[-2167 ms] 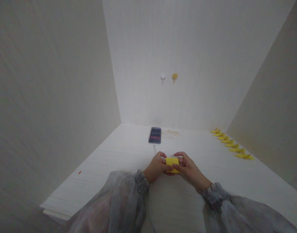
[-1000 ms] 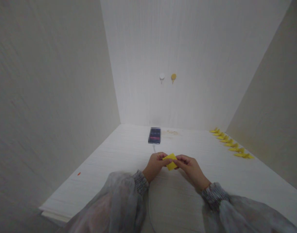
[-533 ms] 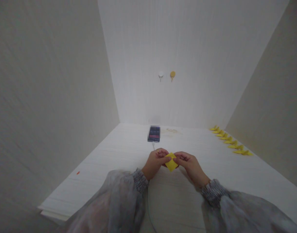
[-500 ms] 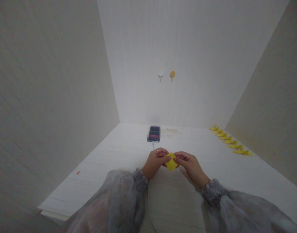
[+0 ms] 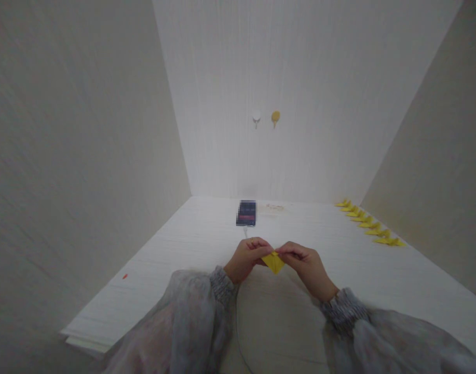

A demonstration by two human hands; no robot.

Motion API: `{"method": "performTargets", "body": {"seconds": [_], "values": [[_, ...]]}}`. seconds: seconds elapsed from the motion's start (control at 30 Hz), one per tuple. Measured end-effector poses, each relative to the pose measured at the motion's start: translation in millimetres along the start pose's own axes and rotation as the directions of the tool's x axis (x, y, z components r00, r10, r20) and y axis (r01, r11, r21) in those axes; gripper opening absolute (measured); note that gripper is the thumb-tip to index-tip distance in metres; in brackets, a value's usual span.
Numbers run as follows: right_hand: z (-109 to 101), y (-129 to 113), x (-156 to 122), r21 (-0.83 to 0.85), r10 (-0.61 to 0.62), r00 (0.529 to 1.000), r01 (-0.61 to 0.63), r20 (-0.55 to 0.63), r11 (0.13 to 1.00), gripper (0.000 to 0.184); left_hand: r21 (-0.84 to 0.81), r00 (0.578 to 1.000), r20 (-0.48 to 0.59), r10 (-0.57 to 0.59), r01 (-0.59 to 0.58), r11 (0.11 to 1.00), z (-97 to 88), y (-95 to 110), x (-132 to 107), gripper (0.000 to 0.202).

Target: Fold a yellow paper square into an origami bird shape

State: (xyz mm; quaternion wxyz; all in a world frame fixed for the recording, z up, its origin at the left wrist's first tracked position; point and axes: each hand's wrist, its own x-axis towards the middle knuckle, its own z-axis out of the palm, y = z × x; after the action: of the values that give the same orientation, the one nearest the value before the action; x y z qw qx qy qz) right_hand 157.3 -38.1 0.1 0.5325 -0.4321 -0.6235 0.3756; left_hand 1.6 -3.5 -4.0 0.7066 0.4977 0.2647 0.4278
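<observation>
Over the white table (image 5: 206,244), left hand (image 5: 245,258) and right hand (image 5: 306,265) pinch yellow paper (image 5: 273,262) (folded triangular).

Both arms are covered by loose, sheer grey fabric: left sleeve (image 5: 183,322), right sleeve (image 5: 397,343). Each is gathered at the wrist into a darker, speckled elastic band: left cuff (image 5: 221,283), right cuff (image 5: 342,311). A thin ring (image 5: 252,240) is noted on the left hand (image 5: 245,257).

Single head view, looking forward-down over table (image 5: 206,244), near hands.
</observation>
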Motion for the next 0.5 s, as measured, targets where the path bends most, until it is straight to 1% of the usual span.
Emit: {"method": "performTargets", "body": {"seconds": [0.07, 0.13, 0.2, 0.23, 0.3, 0.37, 0.43, 0.5], "values": [[-1.4, -0.2, 0.6, -0.031, -0.057, 0.998, 0.058, 0.02, 0.998, 0.009, 0.022, 1.0, -0.015, 0.017, -0.017, 1.0, -0.5, -1.3, 0.8, 0.025], [-2.4, 0.9, 1.2, -0.021, -0.103, 0.993, 0.104, 0.054, 0.994, 0.009, 0.059, 0.999, -0.015, 0.051, -0.05, 0.997, -1.3, -2.9, 1.6, 0.028], [-2.5, 1.9, 1.6, 0.024, -0.101, 0.992, 0.1, 0.075, 0.995, 0.011, 0.089, 0.996, -0.021, 0.087, -0.085, 0.992, -2.1, -4.0, 2.1, 0.032], [-2.0, 2.2, 1.7, 0.05, -0.071, 0.995, 0.068, 0.07, 0.996, 0.013, 0.1, 0.994, -0.027, 0.102, -0.099, 0.99, -2.4, -4.3, 2.3, 0.034], [-0.2, 2.3, 1.9, 0.084, 0.03, 0.999, -0.033, 0.045, 0.996, 0.017, 0.124, 0.991, -0.036, 0.127, -0.122, 0.985, -2.6, -4.7, 2.3, 0.038], [2.0, 2.7, 2.4, 0.085, 0.121, 0.992, -0.124, 0.036, 0.989, 0.018, 0.179, 0.987, -0.036, 0.154, -0.146, 0.973, -2.7, -5.5, 2.2, 0.04], [3.3, 4.4, 3.3, 0.061, 0.165, 0.985, -0.169, 0.054, 0.984, 0.018, 0.27, 0.983, -0.029, 0.184, -0.169, 0.948, -2.8, -6.7, 2.0, 0.039], [3.0, 7.3, 4.4, 0.026, 0.179, 0.981, -0.182, 0.077, 0.983, 0.018, 0.368, 0.979, -0.014, 0.204, -0.185, 0.911, -3.1, -8.0, 1.5, 0.039]]}}
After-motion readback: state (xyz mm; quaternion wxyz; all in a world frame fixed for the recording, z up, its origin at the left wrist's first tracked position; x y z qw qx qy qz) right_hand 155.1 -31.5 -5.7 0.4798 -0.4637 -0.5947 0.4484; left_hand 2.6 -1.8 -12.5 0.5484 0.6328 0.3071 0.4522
